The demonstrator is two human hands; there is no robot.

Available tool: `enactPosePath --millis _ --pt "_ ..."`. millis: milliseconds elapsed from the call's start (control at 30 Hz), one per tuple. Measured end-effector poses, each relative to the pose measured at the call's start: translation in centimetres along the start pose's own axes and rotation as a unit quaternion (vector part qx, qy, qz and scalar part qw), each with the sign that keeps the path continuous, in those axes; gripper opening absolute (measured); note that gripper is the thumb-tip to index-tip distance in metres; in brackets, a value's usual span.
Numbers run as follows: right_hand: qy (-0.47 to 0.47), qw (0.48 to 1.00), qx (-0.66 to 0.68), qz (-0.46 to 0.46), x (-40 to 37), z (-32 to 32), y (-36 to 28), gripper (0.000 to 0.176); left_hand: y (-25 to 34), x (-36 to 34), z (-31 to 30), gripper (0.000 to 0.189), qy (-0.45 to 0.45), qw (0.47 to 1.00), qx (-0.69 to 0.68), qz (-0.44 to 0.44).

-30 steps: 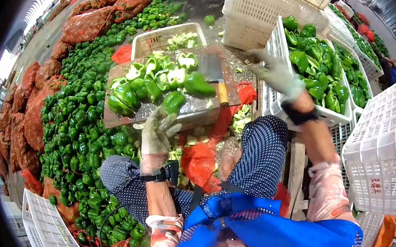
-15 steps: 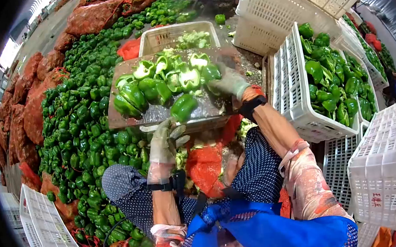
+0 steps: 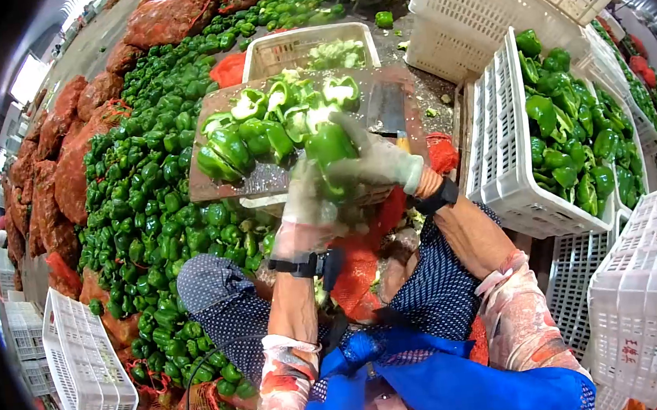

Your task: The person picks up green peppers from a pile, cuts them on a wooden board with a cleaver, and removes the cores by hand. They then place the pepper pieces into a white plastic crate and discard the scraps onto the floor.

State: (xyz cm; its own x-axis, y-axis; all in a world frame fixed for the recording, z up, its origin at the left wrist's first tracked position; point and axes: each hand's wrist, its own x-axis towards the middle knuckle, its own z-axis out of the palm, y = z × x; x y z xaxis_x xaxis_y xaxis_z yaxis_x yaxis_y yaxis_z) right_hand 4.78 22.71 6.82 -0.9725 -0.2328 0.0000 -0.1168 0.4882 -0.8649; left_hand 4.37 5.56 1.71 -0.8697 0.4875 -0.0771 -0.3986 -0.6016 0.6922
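A green bell pepper (image 3: 331,146) is between my two gloved hands at the near edge of a wet cutting board (image 3: 211,181). My left hand (image 3: 308,200) closes on it from the left and below. From the right, my right hand (image 3: 375,159) grips it too, its fingers smeared by motion. Cut bell pepper halves (image 3: 279,103) lie on the board, pale insides showing on several. A broad-bladed knife (image 3: 386,107) rests at the board's right side, its yellowish handle towards me.
Behind the board stands a white crate (image 3: 304,37) with pale pepper scraps. A large heap of bell peppers (image 3: 144,183) spreads on the left, bordered by red mesh sacks (image 3: 64,167). To the right, a white crate (image 3: 510,164) holds green pepper pieces. Stacked crates (image 3: 477,25) rise behind it.
Both hands have come together around a bell pepper at the board's near edge. The right hand has moved left and nearer me; the knife now shows on the board. The view has shifted slightly.
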Motion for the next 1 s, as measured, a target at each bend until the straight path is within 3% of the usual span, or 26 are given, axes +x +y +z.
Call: enactPosePath --millis 67,133,233,333,367,400,433,467,500,533,600,667,700,733,800,833,867,933,1000 --pt "0.063 0.985 -0.130 -0.090 -0.1 0.6 0.3 0.094 -0.3 0.2 -1.1 0.045 0.008 0.998 -0.053 -0.040" --pt "0.030 0.987 -0.131 -0.089 0.2 0.8 0.7 0.088 -1.0 -0.2 -1.5 0.045 0.029 0.998 -0.042 -0.026" --pt "0.043 0.984 -0.142 -0.099 0.0 1.0 0.5 0.078 -1.1 -0.7 0.0 0.047 0.068 0.995 0.028 0.067" --pt "0.041 0.994 0.026 -0.094 0.3 1.3 1.9 0.072 -0.4 -1.1 0.2 0.051 0.061 0.997 -0.038 -0.024" --pt "-0.022 0.995 0.095 -0.016 0.1 0.3 1.1 0.066 -0.1 -1.0 -1.1 0.057 -0.065 0.992 -0.103 -0.033" --pt "0.013 0.995 0.091 -0.048 0.2 0.3 1.4 0.064 -0.3 -2.1 1.4 0.053 0.085 0.984 -0.155 -0.017" --pt "0.044 0.979 -0.045 -0.194 0.8 0.2 3.8 0.064 -0.4 -2.2 1.5 0.052 0.106 0.985 -0.138 -0.005" --pt "0.038 0.995 0.027 -0.089 0.2 -0.7 1.9 0.066 -0.4 -2.3 1.2 0.052 0.128 0.984 -0.121 0.007" --pt "0.045 0.994 0.102 0.015 -0.4 -1.6 0.1 0.068 0.4 -1.8 -0.2 0.057 0.088 0.987 -0.137 0.007" --pt "0.080 0.996 0.029 -0.020 0.8 -1.4 2.4 0.074 0.2 -2.1 -1.0 0.056 0.158 0.968 -0.195 0.006" --pt "0.118 0.982 -0.149 -0.004 1.9 -0.8 3.8 0.078 1.2 -2.6 -1.2 0.056 0.098 0.982 -0.159 0.015" --pt "0.070 0.948 -0.307 0.046 2.8 -0.5 3.8 0.080 1.6 -3.2 -1.1 0.056 0.091 0.987 -0.135 0.016" --pt "0.093 0.920 -0.380 0.033 2.4 -0.2 3.1 0.079 2.1 -3.7 -0.8 0.053 0.115 0.986 -0.120 0.024" --pt "0.125 0.936 -0.328 -0.018 2.0 -0.3 2.5 0.067 2.3 -4.1 -0.7 0.049 0.087 0.988 -0.117 0.046" --pt "0.102 0.987 -0.086 -0.087 1.9 0.5 1.4 0.048 3.0 -4.5 0.6 0.048 0.133 0.983 -0.099 0.078" --pt "0.019 0.997 0.054 -0.060 1.2 0.6 0.5 0.041 3.0 -4.4 0.6 0.047 0.124 0.986 -0.080 0.082" --pt "-0.062 0.979 0.193 -0.029 0.1 0.7 -1.3 0.035 3.1 -4.2 0.5 0.047 0.114 0.988 -0.062 0.082" --pt "-0.057 0.961 0.271 -0.017 0.1 3.4 -0.1 0.034 3.0 -3.2 -1.6 0.047 0.060 0.993 -0.002 0.104" --pt "-0.063 0.894 0.435 0.091 -1.0 3.1 -2.2 0.042 3.6 -3.8 0.4 0.047 0.011 0.989 0.041 0.139"
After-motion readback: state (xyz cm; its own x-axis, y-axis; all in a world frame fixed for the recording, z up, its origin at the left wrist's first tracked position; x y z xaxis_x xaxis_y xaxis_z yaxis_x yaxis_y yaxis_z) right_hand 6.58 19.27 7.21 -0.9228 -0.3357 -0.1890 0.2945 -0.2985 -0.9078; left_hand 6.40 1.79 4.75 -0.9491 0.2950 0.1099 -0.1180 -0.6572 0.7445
